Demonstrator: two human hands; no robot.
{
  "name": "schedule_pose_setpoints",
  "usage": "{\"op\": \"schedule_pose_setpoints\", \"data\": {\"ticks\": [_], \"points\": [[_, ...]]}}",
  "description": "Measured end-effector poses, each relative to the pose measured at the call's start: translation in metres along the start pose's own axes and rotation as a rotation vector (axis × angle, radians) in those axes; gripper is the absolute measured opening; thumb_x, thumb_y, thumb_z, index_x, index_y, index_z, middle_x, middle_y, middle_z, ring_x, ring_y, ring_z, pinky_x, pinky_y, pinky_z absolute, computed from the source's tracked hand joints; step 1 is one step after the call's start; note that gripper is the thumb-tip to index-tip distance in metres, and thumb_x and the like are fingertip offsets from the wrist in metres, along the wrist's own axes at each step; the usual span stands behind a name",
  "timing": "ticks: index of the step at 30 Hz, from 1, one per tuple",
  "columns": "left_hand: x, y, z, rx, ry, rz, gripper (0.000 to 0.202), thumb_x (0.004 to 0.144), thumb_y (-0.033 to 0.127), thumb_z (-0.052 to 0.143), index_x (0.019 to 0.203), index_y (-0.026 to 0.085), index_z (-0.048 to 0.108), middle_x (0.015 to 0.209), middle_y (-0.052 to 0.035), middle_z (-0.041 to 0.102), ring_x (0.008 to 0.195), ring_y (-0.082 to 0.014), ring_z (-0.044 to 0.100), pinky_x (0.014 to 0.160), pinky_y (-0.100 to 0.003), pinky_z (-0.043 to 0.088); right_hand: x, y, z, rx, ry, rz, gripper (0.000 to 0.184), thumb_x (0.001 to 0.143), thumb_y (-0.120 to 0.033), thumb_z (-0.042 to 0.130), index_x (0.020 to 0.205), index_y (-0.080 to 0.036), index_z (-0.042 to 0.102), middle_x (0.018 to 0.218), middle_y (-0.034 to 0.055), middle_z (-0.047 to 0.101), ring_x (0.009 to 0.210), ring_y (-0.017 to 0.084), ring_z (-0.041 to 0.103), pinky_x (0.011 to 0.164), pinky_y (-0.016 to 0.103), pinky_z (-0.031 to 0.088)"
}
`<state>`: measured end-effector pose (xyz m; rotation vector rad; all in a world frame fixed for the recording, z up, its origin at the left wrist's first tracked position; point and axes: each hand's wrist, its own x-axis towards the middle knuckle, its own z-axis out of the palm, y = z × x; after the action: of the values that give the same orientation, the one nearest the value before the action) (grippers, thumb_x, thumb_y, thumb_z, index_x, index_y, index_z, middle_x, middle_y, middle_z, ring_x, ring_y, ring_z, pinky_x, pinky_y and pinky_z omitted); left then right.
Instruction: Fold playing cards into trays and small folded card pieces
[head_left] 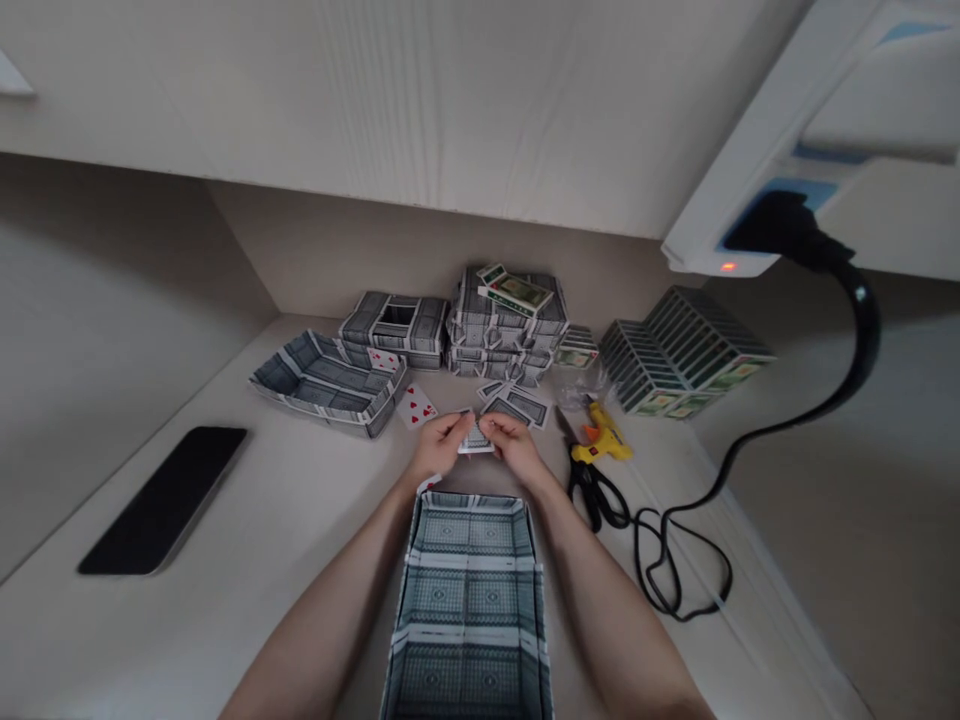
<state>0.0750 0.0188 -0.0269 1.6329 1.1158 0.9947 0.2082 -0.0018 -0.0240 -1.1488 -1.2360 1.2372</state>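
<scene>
Between my two hands is a playing card (475,440), its patterned back facing up. My left hand (439,446) pinches its left side, and my right hand (513,444) grips the right side. Whether it is one card or a few stacked together, I cannot tell. Just below my hands, between my forearms, lies a long open box (469,600) made of playing cards with grey-green backs. Loose cards (517,404) lie face down beyond my right hand. A face-up red heart card (416,406) rests beyond my left hand.
Card-built boxes (506,320) stand stacked at the back, beside an open card tray (322,375). On the right are rows of card packs (682,350), a yellow glue gun (604,435), black scissors (592,485) and a looped black cable (720,490). A phone (165,500) lies left.
</scene>
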Motion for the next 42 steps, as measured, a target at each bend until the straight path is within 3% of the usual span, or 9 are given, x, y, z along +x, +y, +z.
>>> {"op": "schedule_pose_setpoints", "data": {"ticks": [8,14,16,19,22,28,35,39,42], "points": [[-0.004,0.001,-0.001,0.359,0.126,0.085,0.042,0.081,0.043,0.032,0.052,0.016,0.045,0.045,0.0040,0.039,0.047,-0.0079,0.037,0.046,-0.019,0.027,0.000,0.001,0.000,-0.048,0.017,-0.018,0.031,0.069,-0.049,0.056,0.064,-0.018,0.055,0.042,-0.0070,0.036,0.036,0.007,0.029,0.038,0.021,0.019],[-0.002,-0.004,-0.003,0.467,0.154,0.115,0.043,0.080,0.043,0.036,0.048,0.016,0.044,0.043,0.0037,0.038,0.046,-0.0075,0.036,0.046,-0.019,0.025,-0.002,0.006,0.006,-0.159,0.111,-0.091,0.035,0.072,-0.050,0.051,0.061,-0.017,0.055,0.041,-0.0068,0.035,0.038,0.007,0.030,0.038,0.021,0.022],[-0.001,-0.005,-0.004,0.480,0.165,0.104,0.043,0.080,0.043,0.035,0.049,0.016,0.045,0.044,0.0031,0.041,0.046,-0.0077,0.037,0.047,-0.019,0.026,-0.002,0.007,0.005,-0.245,0.185,-0.171,0.039,0.078,-0.049,0.042,0.058,-0.017,0.053,0.043,-0.0053,0.037,0.042,0.009,0.035,0.042,0.022,0.028],[-0.001,-0.005,-0.007,0.476,0.213,0.050,0.042,0.081,0.043,0.035,0.051,0.016,0.046,0.046,0.0026,0.045,0.048,-0.0083,0.040,0.048,-0.019,0.027,-0.002,0.007,0.000,-0.476,0.417,-0.297,0.036,0.082,-0.044,0.037,0.071,-0.017,0.058,0.058,0.0004,0.053,0.060,0.014,0.047,0.059,0.026,0.038],[0.000,-0.007,-0.012,0.391,0.282,-0.001,0.040,0.081,0.043,0.034,0.055,0.017,0.047,0.049,0.0021,0.047,0.050,-0.0092,0.043,0.048,-0.019,0.029,-0.001,0.007,-0.009,-0.707,0.607,-0.345,0.030,0.079,-0.042,0.044,0.087,-0.018,0.060,0.085,0.0069,0.060,0.089,0.021,0.048,0.081,0.033,0.036],[0.005,-0.011,-0.015,0.250,0.330,0.014,0.034,0.082,0.040,0.036,0.061,0.017,0.049,0.056,0.0016,0.050,0.055,-0.0106,0.046,0.051,-0.020,0.033,0.005,0.016,-0.014,-0.840,0.522,-0.265,0.059,0.063,-0.045,0.063,0.112,-0.015,0.048,0.108,0.0130,0.053,0.105,0.026,0.042,0.088,0.039,0.033],[0.008,-0.014,-0.015,0.233,0.340,0.060,0.027,0.080,0.038,0.042,0.084,0.017,0.057,0.081,-0.0035,0.061,0.074,-0.0133,0.054,0.068,-0.023,0.041,0.006,0.021,-0.015,-0.814,0.541,-0.236,0.046,0.064,-0.039,0.062,0.102,-0.015,0.051,0.097,0.0110,0.057,0.097,0.025,0.046,0.084,0.037,0.036],[0.008,-0.016,-0.015,0.262,0.356,0.102,0.026,0.081,0.037,0.042,0.082,0.016,0.058,0.081,-0.0042,0.060,0.077,-0.0138,0.054,0.072,-0.025,0.041,0.008,0.022,-0.017,-0.683,0.631,-0.217,0.042,0.067,-0.038,0.059,0.100,-0.015,0.049,0.089,0.0084,0.058,0.087,0.021,0.052,0.079,0.034,0.039],[0.008,-0.016,-0.015,0.277,0.344,0.149,0.024,0.079,0.035,0.044,0.077,0.017,0.059,0.079,-0.0035,0.058,0.077,-0.0136,0.053,0.071,-0.025,0.041,0.009,0.022,-0.018,-0.685,0.666,-0.224,0.046,0.065,-0.039,0.060,0.102,-0.015,0.048,0.096,0.0106,0.057,0.092,0.022,0.051,0.081,0.036,0.038]]}}
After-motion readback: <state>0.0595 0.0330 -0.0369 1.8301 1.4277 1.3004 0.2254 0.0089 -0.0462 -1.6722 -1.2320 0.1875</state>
